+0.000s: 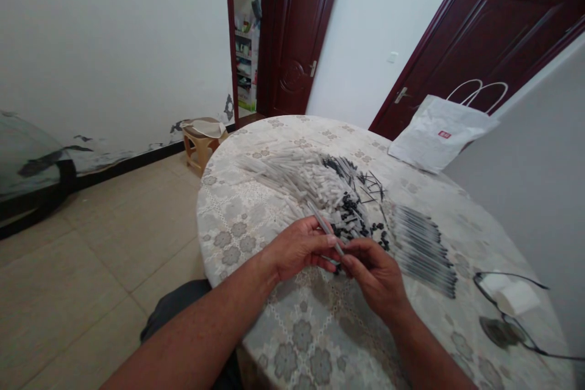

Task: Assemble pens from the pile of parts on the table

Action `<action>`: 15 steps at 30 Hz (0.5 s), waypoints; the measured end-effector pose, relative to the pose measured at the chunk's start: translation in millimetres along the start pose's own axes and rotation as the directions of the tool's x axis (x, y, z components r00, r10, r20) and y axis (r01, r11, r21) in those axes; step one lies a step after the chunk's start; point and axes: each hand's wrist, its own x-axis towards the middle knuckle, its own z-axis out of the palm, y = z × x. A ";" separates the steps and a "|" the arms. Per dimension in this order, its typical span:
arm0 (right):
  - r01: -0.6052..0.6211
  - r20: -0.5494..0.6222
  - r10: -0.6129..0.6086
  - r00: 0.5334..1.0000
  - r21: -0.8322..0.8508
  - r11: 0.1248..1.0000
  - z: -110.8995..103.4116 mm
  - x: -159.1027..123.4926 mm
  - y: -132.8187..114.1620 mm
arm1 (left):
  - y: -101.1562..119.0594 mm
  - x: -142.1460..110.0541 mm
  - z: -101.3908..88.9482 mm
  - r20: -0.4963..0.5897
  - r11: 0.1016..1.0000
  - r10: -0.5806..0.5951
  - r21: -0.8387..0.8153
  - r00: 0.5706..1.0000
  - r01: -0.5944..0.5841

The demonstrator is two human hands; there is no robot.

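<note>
A translucent pen barrel (pixel 320 219) slants between my hands over the near side of the table. My left hand (pixel 305 248) is closed on it, thumb lying along the tube. At the tube's lower end, the fingers of my right hand (pixel 375 274) pinch it; any small part at that tip is hidden. Just beyond lies a heap of clear tubes (pixel 283 172) with short pale pieces (pixel 326 186). Small black parts (pixel 351 210) and thin black sticks (pixel 372 186) are scattered beside them. To the right of my right hand, pens with dark ends (pixel 423 250) lie in a neat row.
A patterned cloth covers the round table (pixel 237 244). Eyeglasses (pixel 507 317) and a white roll or block (pixel 516 297) lie at the right edge. A white paper bag (pixel 441 134) stands at the back right. A yellow stool (pixel 201 146) is on the floor at left.
</note>
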 end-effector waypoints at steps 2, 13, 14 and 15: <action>-0.011 -0.002 0.011 1.000 0.024 1.000 0.1 0.9 -2.5 | -0.3 0.0 0.8 0.001 1.000 -0.008 -0.003 1.000 0.008; 0.006 -0.103 -0.022 0.994 -0.148 0.989 -1.6 2.0 2.3 | -2.4 2.1 9.6 -0.088 0.990 0.004 -0.139 0.996 -0.016; 0.008 -0.136 -0.033 0.990 -0.180 0.984 -5.5 3.4 0.7 | -0.4 2.4 9.5 -0.102 0.987 0.009 -0.160 0.995 -0.026; 0.006 -0.168 -0.044 0.985 -0.220 0.975 -10.5 5.4 -1.3 | 2.4 2.8 8.5 -0.129 0.984 0.019 -0.176 0.992 -0.042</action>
